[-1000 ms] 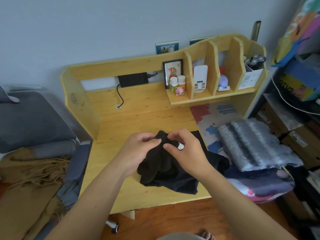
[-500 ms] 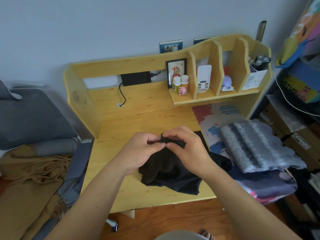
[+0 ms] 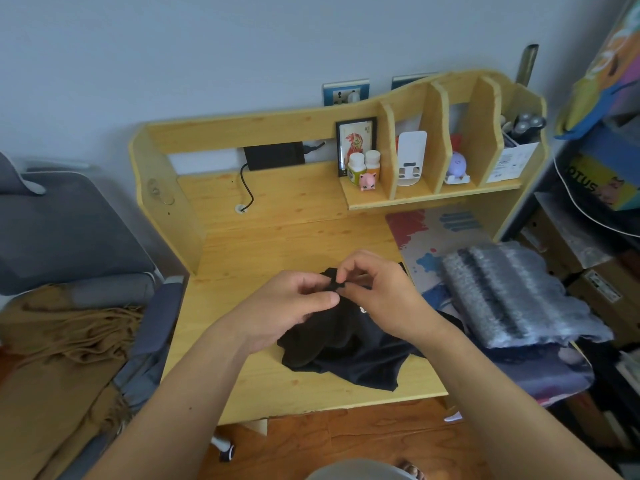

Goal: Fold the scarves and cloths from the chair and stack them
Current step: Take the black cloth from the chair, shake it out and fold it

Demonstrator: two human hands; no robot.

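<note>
A crumpled black cloth (image 3: 349, 355) lies on the wooden desk (image 3: 277, 244) near its front edge. My left hand (image 3: 287, 313) and my right hand (image 3: 384, 296) meet above it, and both pinch the same raised edge of the black cloth between thumb and fingers. To the right, a folded grey striped scarf (image 3: 512, 292) rests on top of a folded dark patterned cloth (image 3: 554, 372). On the grey chair (image 3: 69, 237) at the left a brown fringed scarf (image 3: 65, 341) lies spread over the seat.
A raised shelf (image 3: 433, 199) at the desk's back right holds a framed picture, two small bottles, a pink figurine and a white stand. A colourful mat (image 3: 436, 233) covers the desk's right side. Boxes and shelves crowd the right edge. A black cable hangs at the back.
The two hands have stayed together on the black cloth's top edge, working it between the fingers. The white tag seen near my right thumb has slipped lower. The cloth's heap has barely shifted.
</note>
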